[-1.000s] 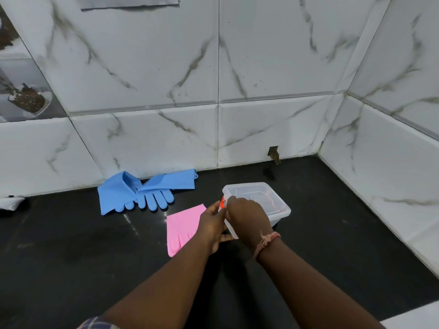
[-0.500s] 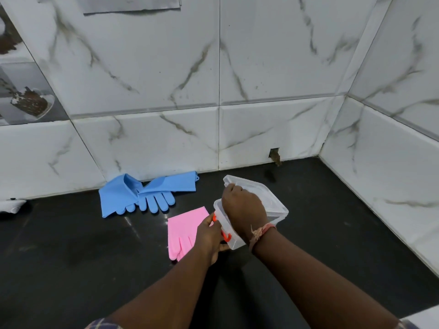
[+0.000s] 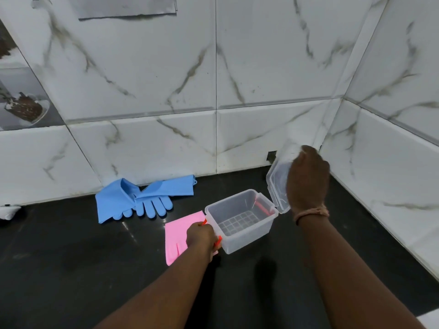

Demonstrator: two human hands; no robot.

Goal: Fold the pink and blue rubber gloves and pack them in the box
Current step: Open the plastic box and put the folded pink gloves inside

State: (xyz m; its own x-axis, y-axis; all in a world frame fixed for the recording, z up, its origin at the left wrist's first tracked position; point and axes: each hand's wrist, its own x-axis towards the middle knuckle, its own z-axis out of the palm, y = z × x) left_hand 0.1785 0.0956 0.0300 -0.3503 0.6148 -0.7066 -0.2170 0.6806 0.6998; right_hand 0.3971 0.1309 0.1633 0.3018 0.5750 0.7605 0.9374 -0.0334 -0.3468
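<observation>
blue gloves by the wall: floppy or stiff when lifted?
Probably floppy: the blue gloves lie flat with a cuff folded over itself. Likely light, being thin sheet. Their smooth surface may be somewhat slippery, though that is hard to judge.

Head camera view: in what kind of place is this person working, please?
Probably a home kitchen counter, set in a corner. A glossy black countertop meets white marble-look wall tiles on two sides, and rubber gloves lie beside a clear plastic box. It could also be a utility or wash area.
</observation>
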